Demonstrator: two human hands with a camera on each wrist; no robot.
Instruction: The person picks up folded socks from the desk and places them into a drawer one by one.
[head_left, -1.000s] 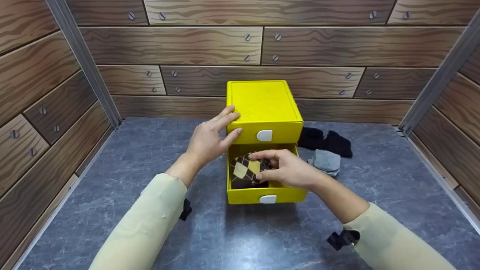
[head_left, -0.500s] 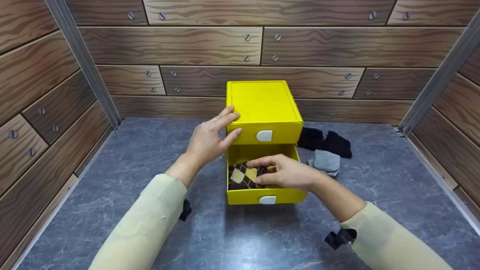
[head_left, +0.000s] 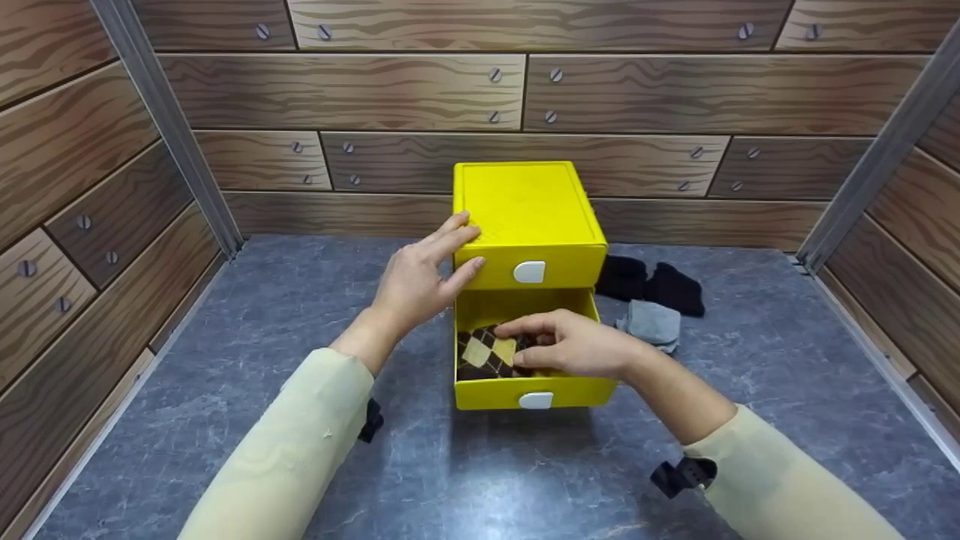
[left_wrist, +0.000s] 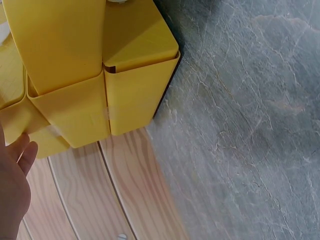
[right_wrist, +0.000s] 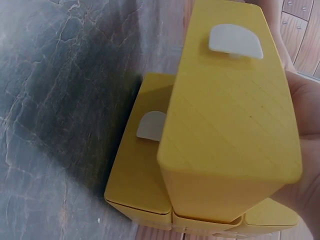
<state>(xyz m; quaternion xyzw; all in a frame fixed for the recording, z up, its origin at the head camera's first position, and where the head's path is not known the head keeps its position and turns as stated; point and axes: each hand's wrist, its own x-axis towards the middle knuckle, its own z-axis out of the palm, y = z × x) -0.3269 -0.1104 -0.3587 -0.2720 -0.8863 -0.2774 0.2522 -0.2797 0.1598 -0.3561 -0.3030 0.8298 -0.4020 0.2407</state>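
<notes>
A yellow drawer cabinet (head_left: 521, 202) has its middle drawer (head_left: 487, 394) pulled out. My left hand (head_left: 412, 281) rests on the cabinet's upper left side, fingers on the top and thumb by the front edge; in the left wrist view, the left hand (left_wrist: 14, 175) shows at the left edge. Inside the drawer lies a folded brown and yellow argyle sock (head_left: 476, 352). My right hand (head_left: 581, 345) reaches in from the right, index finger and thumb curved and pinching the sock's right part. In the right wrist view, the drawer front hides the right hand's fingertips.
Black socks (head_left: 673, 289) and a folded grey sock (head_left: 654, 324) lie right of the cabinet on the grey marbled table (head_left: 322, 465). Below the pulled-out drawer is a closed drawer (right_wrist: 137, 170) with a white handle. Wood-patterned walls (head_left: 420, 90) enclose the table.
The argyle sock has gone lower and slightly left, toward the drawer's front, with my right hand following down. In the last half second almost nothing moved. My left hand stayed on the cabinet.
</notes>
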